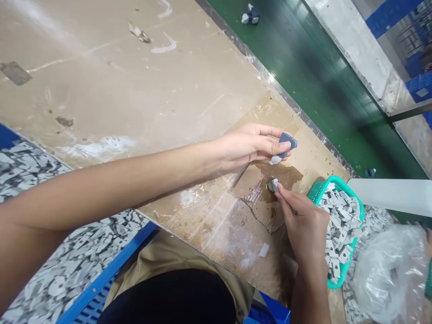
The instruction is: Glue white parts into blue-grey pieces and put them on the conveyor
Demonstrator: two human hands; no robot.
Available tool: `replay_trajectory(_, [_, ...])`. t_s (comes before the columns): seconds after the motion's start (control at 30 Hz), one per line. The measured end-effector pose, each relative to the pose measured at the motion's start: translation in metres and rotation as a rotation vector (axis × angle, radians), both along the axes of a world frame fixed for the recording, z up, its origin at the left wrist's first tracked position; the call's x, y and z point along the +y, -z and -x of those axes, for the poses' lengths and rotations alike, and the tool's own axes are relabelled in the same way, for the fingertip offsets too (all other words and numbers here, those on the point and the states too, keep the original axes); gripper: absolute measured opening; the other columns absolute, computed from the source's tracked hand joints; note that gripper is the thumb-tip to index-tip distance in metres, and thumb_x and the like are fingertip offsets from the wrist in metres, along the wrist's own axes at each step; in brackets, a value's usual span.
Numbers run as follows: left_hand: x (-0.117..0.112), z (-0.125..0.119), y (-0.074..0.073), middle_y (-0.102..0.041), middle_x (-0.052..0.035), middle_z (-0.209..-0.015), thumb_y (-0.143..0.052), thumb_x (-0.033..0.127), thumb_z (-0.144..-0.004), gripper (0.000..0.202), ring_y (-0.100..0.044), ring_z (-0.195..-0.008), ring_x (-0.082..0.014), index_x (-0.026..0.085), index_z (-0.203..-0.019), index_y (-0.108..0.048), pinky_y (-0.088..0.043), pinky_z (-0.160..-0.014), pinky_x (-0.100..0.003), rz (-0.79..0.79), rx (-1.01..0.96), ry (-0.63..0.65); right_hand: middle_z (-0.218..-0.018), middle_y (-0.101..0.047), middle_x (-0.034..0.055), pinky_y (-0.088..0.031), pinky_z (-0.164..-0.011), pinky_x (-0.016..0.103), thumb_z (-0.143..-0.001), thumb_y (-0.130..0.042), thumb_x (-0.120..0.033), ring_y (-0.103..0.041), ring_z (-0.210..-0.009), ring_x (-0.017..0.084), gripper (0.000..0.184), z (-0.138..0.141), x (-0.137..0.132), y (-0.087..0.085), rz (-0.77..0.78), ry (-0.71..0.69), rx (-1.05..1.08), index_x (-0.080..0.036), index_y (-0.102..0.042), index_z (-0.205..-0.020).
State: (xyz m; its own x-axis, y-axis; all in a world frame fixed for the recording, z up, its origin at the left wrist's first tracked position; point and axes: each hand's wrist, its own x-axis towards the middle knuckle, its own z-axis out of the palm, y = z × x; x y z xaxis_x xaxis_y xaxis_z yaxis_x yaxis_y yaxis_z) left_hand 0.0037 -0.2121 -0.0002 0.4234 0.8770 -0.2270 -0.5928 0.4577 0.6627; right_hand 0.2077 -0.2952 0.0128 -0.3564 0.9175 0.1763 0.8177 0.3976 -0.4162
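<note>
Over the worn tabletop, my left hand [254,145] grips a small dark blue-grey plastic piece [288,141] between thumb and fingers. A whitish bit [276,159] shows just below that piece; I cannot tell whether it is joined to it. My right hand [302,220], closer to my body, pinches a small whitish-grey piece [275,183]. That piece is at a small round container [270,185] with a shiny rim, and the two seem to touch. Around the container lies a wet brown patch of torn cardboard [286,173].
A turquoise basket [362,211] of whitish-grey pieces stands right of my right hand. Beyond the table edge runs a green conveyor belt [303,67] with dark parts [251,15]. A clear plastic bag [388,270] lies at lower right. More pieces [50,279] fill a blue crate at left.
</note>
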Motion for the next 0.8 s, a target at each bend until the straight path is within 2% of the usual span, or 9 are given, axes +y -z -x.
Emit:
replay_trajectory(0.3, [-0.001, -0.001, 0.003, -0.074, -0.009, -0.094, -0.08, 0.007, -0.073, 0.028, -0.07, -0.088, -0.0168, 0.011, -0.098, -0.068, -0.053, -0.091, -0.034, 0.003, 0.051, -0.021, -0.1, -0.079, 0.0049, -0.061, -0.08, 0.029, -0.096, -0.06, -0.02, -0.075, -0.087, 0.019, 0.022, 0.001, -0.001, 0.0, -0.029, -0.023, -0.008, -0.021, -0.076, -0.11])
replay_trajectory(0.57, [-0.005, -0.006, 0.005, -0.073, -0.0055, -0.08, -0.082, 0.006, -0.065, 0.024, -0.069, -0.073, -0.0142, 0.011, -0.086, -0.072, -0.054, -0.077, -0.03, -0.176, 0.289, -0.047, -0.102, -0.079, 0.0013, -0.062, -0.082, 0.032, -0.094, -0.063, -0.023, -0.075, -0.09, 0.019, 0.022, -0.005, -0.005, -0.01, -0.09, 0.147, 0.177, -0.028, -0.076, -0.111])
replay_trajectory(0.67, [-0.009, -0.011, 0.007, -0.073, -0.0043, -0.076, -0.082, 0.005, -0.062, 0.022, -0.068, -0.068, -0.0132, 0.012, -0.08, -0.071, -0.054, -0.07, -0.027, -0.224, 0.323, -0.008, -0.098, -0.079, 0.0003, -0.061, -0.082, 0.033, -0.093, -0.065, -0.02, -0.075, -0.086, 0.018, 0.023, -0.005, -0.006, -0.013, -0.141, 0.194, 0.285, -0.029, -0.076, -0.11])
replay_trajectory(0.8, [-0.018, -0.018, 0.007, -0.073, -0.0031, -0.074, -0.079, 0.003, -0.062, 0.021, -0.069, -0.069, -0.0138, 0.012, -0.077, -0.069, -0.056, -0.072, -0.028, -0.268, 0.295, 0.071, -0.099, -0.078, -0.0004, -0.061, -0.082, 0.036, -0.091, -0.065, -0.012, -0.074, -0.086, 0.019, 0.032, -0.005, -0.006, -0.014, -0.242, 0.163, 0.354, -0.033, -0.074, -0.114])
